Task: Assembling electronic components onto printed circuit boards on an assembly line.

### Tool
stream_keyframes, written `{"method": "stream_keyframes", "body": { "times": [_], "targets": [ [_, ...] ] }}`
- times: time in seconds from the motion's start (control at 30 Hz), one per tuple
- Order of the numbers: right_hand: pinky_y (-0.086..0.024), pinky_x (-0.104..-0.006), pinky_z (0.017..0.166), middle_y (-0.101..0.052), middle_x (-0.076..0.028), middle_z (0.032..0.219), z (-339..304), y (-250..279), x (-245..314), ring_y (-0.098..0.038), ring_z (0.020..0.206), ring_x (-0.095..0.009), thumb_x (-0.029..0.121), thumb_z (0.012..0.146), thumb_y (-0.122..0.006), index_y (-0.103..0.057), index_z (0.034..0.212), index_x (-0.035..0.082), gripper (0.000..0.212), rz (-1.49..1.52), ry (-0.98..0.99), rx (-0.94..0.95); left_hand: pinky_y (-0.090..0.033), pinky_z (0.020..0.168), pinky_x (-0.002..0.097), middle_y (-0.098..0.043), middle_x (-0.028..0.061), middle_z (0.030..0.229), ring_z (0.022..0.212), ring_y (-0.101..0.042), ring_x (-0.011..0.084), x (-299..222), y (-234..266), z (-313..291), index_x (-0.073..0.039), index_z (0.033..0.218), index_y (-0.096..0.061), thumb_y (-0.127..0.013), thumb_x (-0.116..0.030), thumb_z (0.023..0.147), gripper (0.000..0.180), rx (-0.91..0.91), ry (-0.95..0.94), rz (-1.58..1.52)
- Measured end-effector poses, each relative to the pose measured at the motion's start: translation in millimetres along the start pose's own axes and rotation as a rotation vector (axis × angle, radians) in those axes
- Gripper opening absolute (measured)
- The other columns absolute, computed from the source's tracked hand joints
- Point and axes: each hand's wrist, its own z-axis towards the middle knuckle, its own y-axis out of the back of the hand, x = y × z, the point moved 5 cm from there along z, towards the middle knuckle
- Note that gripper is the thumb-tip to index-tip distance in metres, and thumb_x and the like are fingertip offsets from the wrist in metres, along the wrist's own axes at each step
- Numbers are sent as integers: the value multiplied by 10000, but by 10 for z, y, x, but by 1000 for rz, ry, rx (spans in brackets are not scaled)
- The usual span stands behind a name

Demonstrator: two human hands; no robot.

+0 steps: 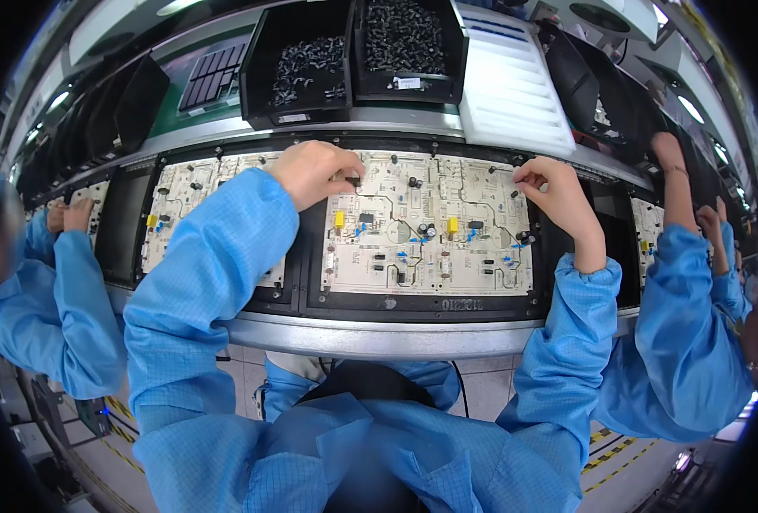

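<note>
A pair of cream circuit boards (473, 282) lies side by side in a black carrier frame (353, 303) in front of me. Both carry small black parts, blue parts and a yellow block each. My left hand (310, 173) reaches over the top left corner of the left board, thumb and fingers closed round a small black electronic component (354, 181) close to its surface. At the top right corner of the right board, my right hand (560, 198) is pinched. What lies between those fingertips is too small to make out.
Beyond the boards stand two black bins (298, 101) of small black parts. White foam trays (516, 94) are stacked right of them. Another carrier with boards (169, 192) sits to the left. Co-workers in blue sleeves (678, 316) work on both sides. A metal rail (379, 338) runs along the near edge.
</note>
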Motion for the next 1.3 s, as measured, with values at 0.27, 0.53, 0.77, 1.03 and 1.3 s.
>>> {"method": "stream_keyframes", "body": {
  "times": [0.27, 0.53, 0.77, 1.03, 1.3],
  "targets": [
    [-457, -255, 636, -600, -82, 787, -31, -58, 82, -571, 690, -165, -42, 739, -600, -637, 849, -11, 120, 12, 53, 37, -474, 668, 269, -595, 76, 726, 691, -580, 146, 843, 676, 453, -27, 890, -597, -627, -136, 806, 140, -777, 192, -163],
    [-467, -273, 669, -612, -89, 792, 6, -131, 13, -578, 709, -180, -22, 730, -622, -639, 873, 12, 148, 11, 34, 77, -474, 790, 375, -646, 158, 885, 868, -614, 307, 1416, 319, 877, -24, 857, -623, -658, -192, 741, 207, -40, 464, 83],
    [-469, -277, 679, -613, -95, 793, -3, -87, 33, -585, 720, -185, -32, 710, -625, -638, 865, 13, 162, -9, 26, 95, -474, 756, 394, -634, 170, 835, 852, -611, 321, 1333, 336, 919, -29, 816, -599, -661, -184, 755, 178, -78, 507, 245],
    [-466, -281, 668, -612, -94, 768, -49, -90, 35, -581, 708, -198, -18, 697, -641, -641, 862, 15, 169, -43, 15, 55, -476, 799, 412, -622, 188, 925, 924, -591, 349, 1184, 383, 893, -9, 930, -537, -666, -112, 738, 253, -244, 496, 250],
    [-457, -268, 659, -610, -89, 763, -3, -70, 94, -579, 704, -189, 6, 700, -659, -649, 841, 19, 142, -78, 99, 63, -461, 791, 391, -577, 187, 891, 888, -563, 352, 1020, 582, 699, -10, 919, -534, -552, -104, 812, 144, -509, 383, 248]
  ]
}}
